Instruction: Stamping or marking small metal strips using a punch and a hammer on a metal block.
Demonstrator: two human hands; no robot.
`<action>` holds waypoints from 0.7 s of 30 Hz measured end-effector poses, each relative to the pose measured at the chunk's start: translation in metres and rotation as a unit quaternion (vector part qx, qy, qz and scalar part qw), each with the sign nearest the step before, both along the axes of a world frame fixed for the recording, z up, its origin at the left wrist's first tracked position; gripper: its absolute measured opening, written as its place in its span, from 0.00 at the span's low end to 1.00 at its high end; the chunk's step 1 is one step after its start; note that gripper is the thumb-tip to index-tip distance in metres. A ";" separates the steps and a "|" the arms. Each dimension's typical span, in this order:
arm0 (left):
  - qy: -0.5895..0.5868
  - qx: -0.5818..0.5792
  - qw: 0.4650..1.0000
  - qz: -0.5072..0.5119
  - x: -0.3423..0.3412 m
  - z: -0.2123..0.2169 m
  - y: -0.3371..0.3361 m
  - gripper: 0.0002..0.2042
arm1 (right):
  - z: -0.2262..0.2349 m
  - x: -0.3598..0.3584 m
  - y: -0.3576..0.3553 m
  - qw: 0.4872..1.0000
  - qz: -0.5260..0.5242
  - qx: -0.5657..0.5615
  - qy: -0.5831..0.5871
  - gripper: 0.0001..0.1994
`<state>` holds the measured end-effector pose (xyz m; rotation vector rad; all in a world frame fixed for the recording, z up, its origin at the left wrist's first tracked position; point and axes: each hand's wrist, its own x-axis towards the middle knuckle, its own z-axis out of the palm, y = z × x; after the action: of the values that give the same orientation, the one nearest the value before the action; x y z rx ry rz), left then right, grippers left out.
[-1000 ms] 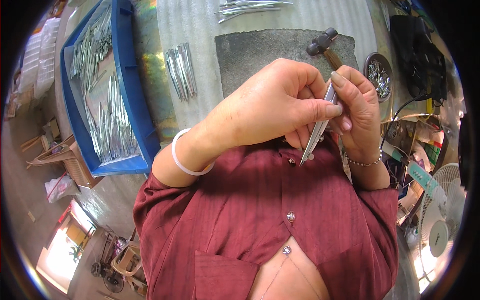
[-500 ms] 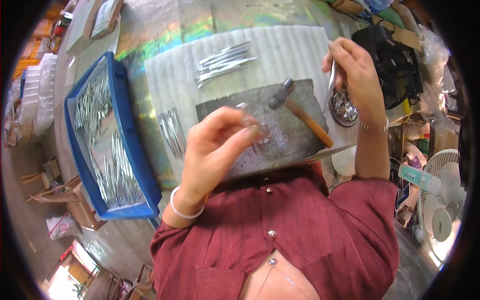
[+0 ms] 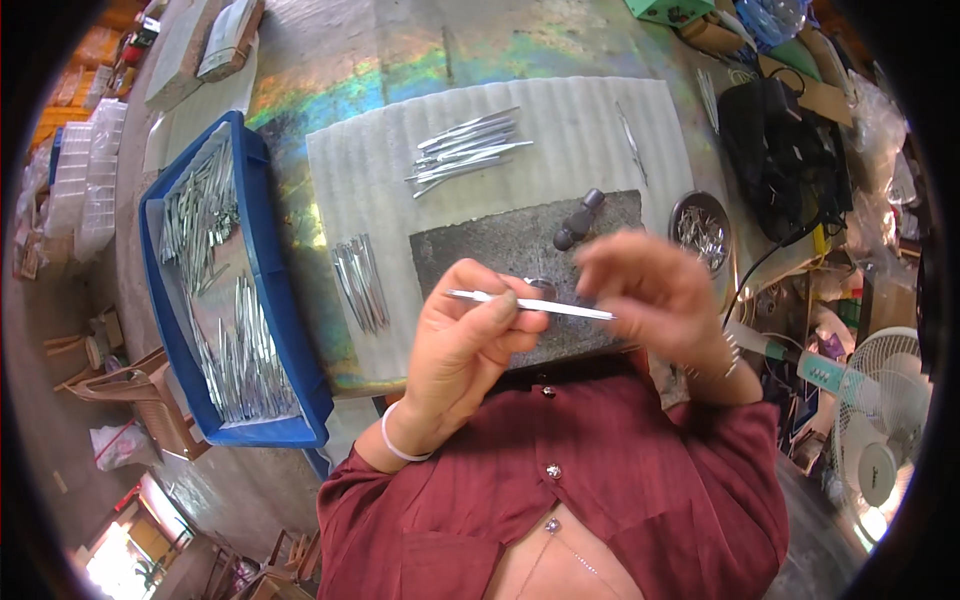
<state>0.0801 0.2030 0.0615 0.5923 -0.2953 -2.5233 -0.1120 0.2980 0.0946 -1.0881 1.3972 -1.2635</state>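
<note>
My left hand [image 3: 475, 325] pinches a slim, pointed silver metal piece [image 3: 562, 307], tweezers-like in outline, held level above a dark stone block [image 3: 460, 240]. Close to the piece's right tip is my right hand [image 3: 660, 300], smeared by motion; whether it touches the piece I cannot tell. A hammer [image 3: 580, 220] lies on the block, its handle hidden behind my right hand. Just behind my left fingertips sits a small round dark item [image 3: 540, 288], partly covered. One similar slim silver piece [image 3: 632, 145] lies alone on the white foam sheet [image 3: 570, 130], beyond the block.
Bundles of slim silver pieces lie on the sheet at the back [image 3: 468, 150] and left [image 3: 360, 285]. A blue tray [image 3: 262, 290] on the left holds many more. At right are a round dish [image 3: 700, 235] of small metal parts, a black bag [image 3: 770, 150] and a fan [image 3: 865, 430].
My right hand has come down and left toward my left hand, leaving a slim silver piece on the sheet's right side. My left hand now holds a slim silver piece in plain view.
</note>
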 end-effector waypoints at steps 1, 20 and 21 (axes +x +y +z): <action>0.005 0.003 0.999 -0.032 -0.003 -0.002 0.003 0.03 | -0.006 0.011 0.006 0.999 0.017 -0.028 -0.029 0.12; -0.132 -0.304 0.921 -0.207 0.049 -0.004 0.030 0.07 | -0.019 0.061 0.001 0.951 0.017 0.148 -0.269 0.04; -0.121 -0.265 0.932 -0.217 0.050 -0.003 0.029 0.07 | -0.020 0.062 -0.001 0.944 0.020 0.168 -0.284 0.04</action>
<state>0.1296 0.2321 0.0584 0.6644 -1.2752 -2.5940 -0.0503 0.2970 0.0749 -0.4591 1.0814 -1.1348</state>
